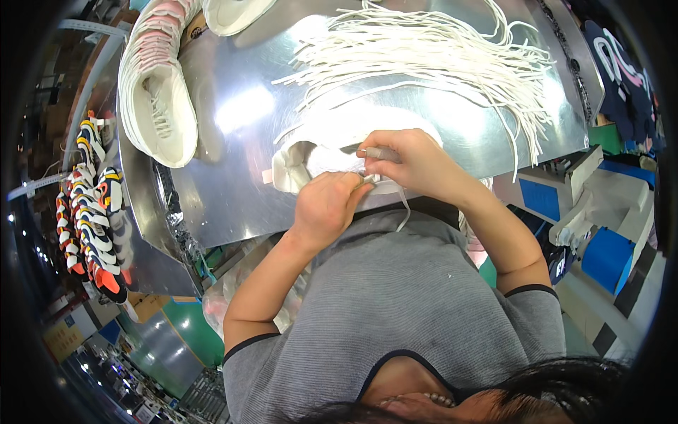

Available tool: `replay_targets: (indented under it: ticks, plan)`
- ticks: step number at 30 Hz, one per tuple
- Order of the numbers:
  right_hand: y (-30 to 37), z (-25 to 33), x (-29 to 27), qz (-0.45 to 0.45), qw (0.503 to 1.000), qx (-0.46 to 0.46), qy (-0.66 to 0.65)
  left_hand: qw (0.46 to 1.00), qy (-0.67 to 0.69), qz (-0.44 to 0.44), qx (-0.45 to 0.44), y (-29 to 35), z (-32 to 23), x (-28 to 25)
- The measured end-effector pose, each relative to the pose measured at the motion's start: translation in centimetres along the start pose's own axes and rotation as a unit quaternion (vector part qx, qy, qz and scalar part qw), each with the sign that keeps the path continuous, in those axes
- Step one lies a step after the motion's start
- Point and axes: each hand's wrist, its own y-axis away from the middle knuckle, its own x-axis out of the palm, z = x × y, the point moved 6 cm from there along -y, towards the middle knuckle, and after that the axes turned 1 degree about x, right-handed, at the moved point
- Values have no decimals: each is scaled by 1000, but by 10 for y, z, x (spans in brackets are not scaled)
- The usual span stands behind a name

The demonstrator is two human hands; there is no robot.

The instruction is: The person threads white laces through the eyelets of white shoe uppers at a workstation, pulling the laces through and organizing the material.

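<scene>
A white shoe upper (287, 167) lies on its side at the near edge of the metal table, its opening toward the left. My left hand (326, 206) is closed, thumb and fingers pinching the near edge of the upper. My right hand (417, 166) is closed around a small hand tool (381, 153) with a greyish handle and a thin metal tip pointing left, over the shoe. Below the hands a white lace (405, 212) hangs down past the table edge. Its upper part and the exact pinch point are hidden by my fingers.
A large bundle of white laces (424, 53) spreads across the far side of the metal table (233, 184). Nested white shoe uppers (157, 106) stand in a curved row at the left. Multicoloured shoes (95, 219) sit farther left, and a blue-and-white bin (607, 258) stands at the right.
</scene>
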Motion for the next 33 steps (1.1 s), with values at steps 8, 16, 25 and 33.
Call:
replay_targets:
  ticks: [8, 16, 25, 33]
  plan:
    - [4, 45, -68, -211, 918, -108, -318, 996, 37, 50, -66, 2, -1, -5]
    - [-23, 1, 7, -105, 963, -8, -246, 937, 83, 3, -338, -13, 26, -8]
    - [20, 17, -14, -160, 983, -8, -92, 944, 43, -92, -313, -12, 23, -8]
    - [16, 22, -1, -140, 977, -76, 145, 956, 17, -107, -272, -8, 16, -5]
